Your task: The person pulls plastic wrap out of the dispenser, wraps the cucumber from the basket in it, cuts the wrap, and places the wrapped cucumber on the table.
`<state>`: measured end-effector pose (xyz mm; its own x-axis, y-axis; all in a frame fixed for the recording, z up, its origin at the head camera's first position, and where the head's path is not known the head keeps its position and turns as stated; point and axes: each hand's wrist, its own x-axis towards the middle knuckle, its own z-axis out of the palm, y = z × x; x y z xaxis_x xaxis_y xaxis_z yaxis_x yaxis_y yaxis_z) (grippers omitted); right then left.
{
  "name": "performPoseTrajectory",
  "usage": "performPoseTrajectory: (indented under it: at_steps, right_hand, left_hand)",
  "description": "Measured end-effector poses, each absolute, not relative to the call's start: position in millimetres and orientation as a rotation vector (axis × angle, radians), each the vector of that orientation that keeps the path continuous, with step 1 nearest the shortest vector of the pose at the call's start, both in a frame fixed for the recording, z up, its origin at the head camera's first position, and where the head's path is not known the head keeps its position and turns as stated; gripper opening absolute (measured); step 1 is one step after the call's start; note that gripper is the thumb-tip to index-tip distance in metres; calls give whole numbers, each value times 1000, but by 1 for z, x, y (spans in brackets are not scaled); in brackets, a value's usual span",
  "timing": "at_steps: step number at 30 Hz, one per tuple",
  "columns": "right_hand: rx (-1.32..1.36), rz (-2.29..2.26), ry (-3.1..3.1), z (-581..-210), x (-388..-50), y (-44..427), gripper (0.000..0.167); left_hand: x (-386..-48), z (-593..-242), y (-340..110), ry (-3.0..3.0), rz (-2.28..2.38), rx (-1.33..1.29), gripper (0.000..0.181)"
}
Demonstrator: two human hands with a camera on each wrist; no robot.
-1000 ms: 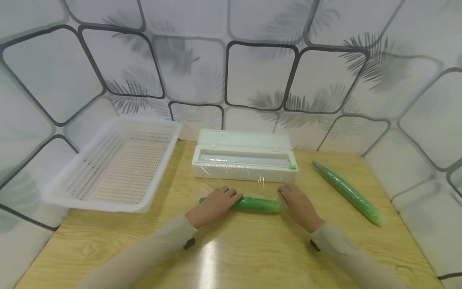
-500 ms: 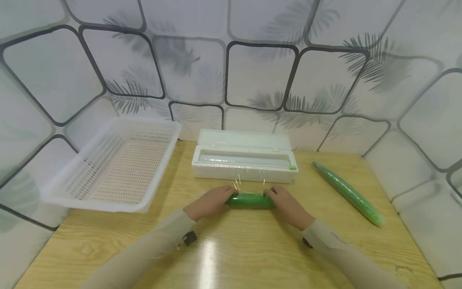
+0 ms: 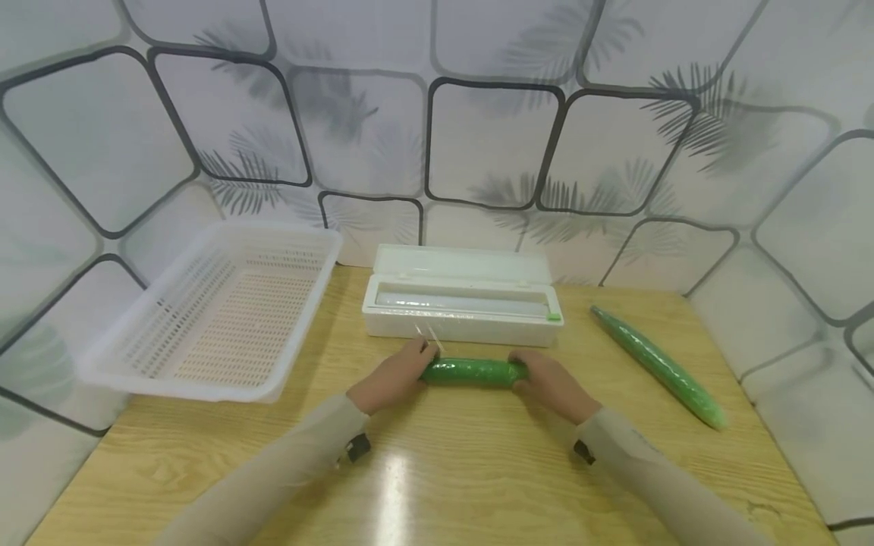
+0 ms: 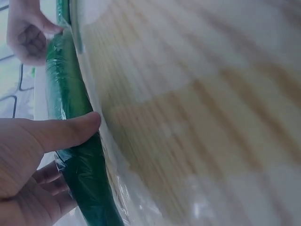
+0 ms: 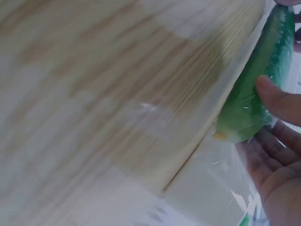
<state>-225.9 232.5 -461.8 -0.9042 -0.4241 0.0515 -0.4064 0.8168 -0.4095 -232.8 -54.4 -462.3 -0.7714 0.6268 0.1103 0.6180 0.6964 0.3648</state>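
Observation:
A green cucumber (image 3: 471, 371) lies sideways between my hands, covered in clear plastic film. My left hand (image 3: 392, 375) grips its left part; in the left wrist view the thumb (image 4: 77, 129) lies across the near side and fingers curl beneath. Around the paler right end is my right hand (image 3: 553, 385), with its thumb (image 5: 275, 96) on the cucumber and fingers under it. Loose clear film (image 5: 225, 169) hangs past that end in the right wrist view. Just behind the hands stands a white cling film dispenser (image 3: 464, 327), lid up, a roll inside.
On the right of the wooden table (image 3: 478, 485) lies a second film-wrapped cucumber (image 3: 658, 368), slanting. A white perforated plastic basket (image 3: 273, 375) stands at the left. A patterned wall (image 3: 495, 144) rises behind and along both sides.
The right hand has shifted from beside the cucumber's right end to gripping it. The left hand has slid toward the left end. The cucumber has moved slightly toward the dispenser.

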Motion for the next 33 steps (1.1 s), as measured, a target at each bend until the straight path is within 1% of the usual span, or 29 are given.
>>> performPoseTrajectory:
  at_steps: [6, 9, 13, 18, 23, 24, 27, 33]
  right_hand:
    - [-781, -695, 3015, -464, -230, 248, 42]
    - [-830, -703, 3043, -465, -230, 257, 38]
    - [-771, -793, 2971, -461, -231, 267, 25]
    - [-702, -890, 2910, -453, -233, 274, 17]
    - [-561, -978, 2970, -452, -230, 264, 5]
    - [-554, -964, 2997, -453, -229, 262, 5]
    - [-622, -850, 3038, -453, -226, 254, 11]
    - [-792, -687, 2993, -451, -220, 245, 40]
  left_hand:
    - [-238, -461, -60, 2794, 705, 950, 50]
    - [-240, -462, -62, 2774, 724, 948, 51]
    - [-242, -463, -65, 2751, 744, 950, 53]
    - [-245, -464, -67, 2719, 767, 972, 52]
    - [-247, -466, -67, 2706, 794, 1024, 52]
    - [-247, -466, -67, 2702, 795, 1032, 53]
    - [-247, -466, -68, 2706, 784, 1059, 53]
    - [-245, -464, -72, 2669, 928, 965, 48]
